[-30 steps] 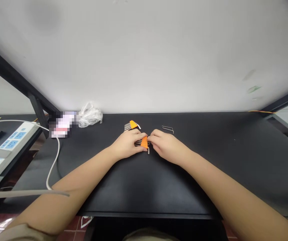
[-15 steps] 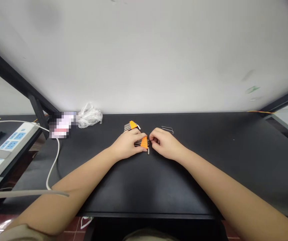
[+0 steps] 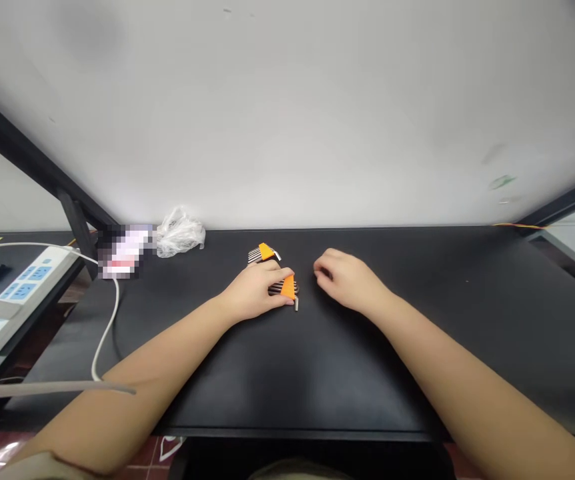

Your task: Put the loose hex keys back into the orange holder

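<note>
My left hand [image 3: 251, 292] grips a hex key set [image 3: 288, 287] in an orange holder, thumb and fingers at its two edges. Several metal keys pass through that holder, and one short bent end points toward me. Just behind my left hand lies a second hex key set [image 3: 266, 251], also with an orange holder and silver keys. A short gap to the right of the gripped set, my right hand [image 3: 346, 277] is closed with its fingers curled together. Whatever is between those fingers is hidden.
On the black table [image 3: 247, 380], a crumpled clear plastic bag [image 3: 181, 232] sits at the back left beside a blurred-out item [image 3: 125, 253]. White power strips [image 3: 22, 287] and a pale cable [image 3: 110, 320] are on the left. A grey wall [image 3: 317, 133] rises behind.
My right hand has moved right, away from the held set, and now covers the spot where loose thin hex keys lay. My left hand and both sets have stayed put.
</note>
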